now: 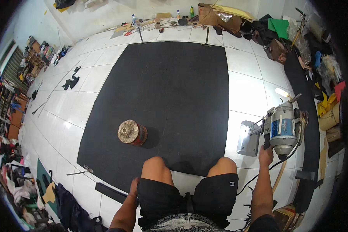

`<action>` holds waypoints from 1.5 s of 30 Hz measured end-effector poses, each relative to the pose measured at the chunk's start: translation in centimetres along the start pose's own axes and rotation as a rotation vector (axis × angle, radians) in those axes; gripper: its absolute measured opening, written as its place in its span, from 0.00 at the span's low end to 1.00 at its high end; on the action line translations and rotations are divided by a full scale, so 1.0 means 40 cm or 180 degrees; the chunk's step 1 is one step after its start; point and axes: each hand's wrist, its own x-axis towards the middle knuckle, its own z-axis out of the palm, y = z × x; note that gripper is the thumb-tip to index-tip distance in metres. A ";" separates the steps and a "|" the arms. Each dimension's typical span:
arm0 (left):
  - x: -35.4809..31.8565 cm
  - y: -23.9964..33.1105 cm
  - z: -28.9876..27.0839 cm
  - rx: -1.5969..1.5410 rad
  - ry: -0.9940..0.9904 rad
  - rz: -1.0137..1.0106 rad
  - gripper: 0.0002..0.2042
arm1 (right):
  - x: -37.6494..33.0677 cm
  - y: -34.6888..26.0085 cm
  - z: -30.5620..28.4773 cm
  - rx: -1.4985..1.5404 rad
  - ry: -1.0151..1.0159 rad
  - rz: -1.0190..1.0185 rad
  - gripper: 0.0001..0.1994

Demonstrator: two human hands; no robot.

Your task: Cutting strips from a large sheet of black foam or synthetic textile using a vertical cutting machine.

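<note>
On the right, my right hand (pixel 265 156) is closed round the dark handle of an electric cloth cutting machine (pixel 283 127). This machine has a grey motor body with a blue label, and its metal base plate (pixel 248 139) is over the white tiles, beside the fabric. My left hand (pixel 134 187) is down beside my left thigh, close to the near edge of a large black fabric sheet (pixel 174 92); its fingers are mostly hidden. A round red can with a rough, cement-like top (pixel 128 132) stands on the fabric in front of my left knee.
Metal clamps hold the fabric at the far left (pixel 140 41), far right (pixel 207 43) and near left (pixel 88 168). A black cable (pixel 255 178) trails from the machine towards me. Piled materials (pixel 276 48) line the right side; clothes and scraps (pixel 19 185) lie at left.
</note>
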 end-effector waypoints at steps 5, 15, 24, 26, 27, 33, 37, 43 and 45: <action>0.032 0.221 -0.160 0.0925 0.0726 0.0315 0.21 | -0.009 0.011 -0.017 -0.0288 -0.0162 -0.0021 0.24; 0.155 0.679 -0.552 0.2131 0.0424 0.0772 0.21 | -0.002 -0.011 -0.006 -0.0172 -0.0268 0.0055 0.26; 0.299 0.665 -0.368 0.2412 0.0670 0.1601 0.23 | -0.010 0.023 0.020 0.0022 0.0069 0.0104 0.27; 0.320 0.629 -0.299 0.1917 0.1103 0.1298 0.24 | -0.005 0.018 0.021 -0.0037 0.0028 0.0247 0.27; 0.340 0.619 -0.272 0.2035 0.1397 0.1512 0.24 | -0.009 0.014 0.014 -0.0138 -0.0015 0.0219 0.28; 0.411 0.546 -0.232 0.1787 0.2012 0.1557 0.22 | -0.023 0.032 0.038 -0.0310 0.0763 -0.0254 0.28; 0.415 0.532 -0.246 0.1747 0.2154 0.1530 0.19 | -0.018 -0.005 0.012 -0.0259 0.0303 0.0249 0.26; 0.439 0.601 -0.294 0.2456 0.1862 0.0967 0.18 | -0.014 -0.004 0.012 -0.0300 0.0323 0.0434 0.24; 0.454 0.562 -0.304 0.2465 0.1789 0.0873 0.16 | -0.022 0.022 0.042 -0.0401 0.0637 0.0076 0.24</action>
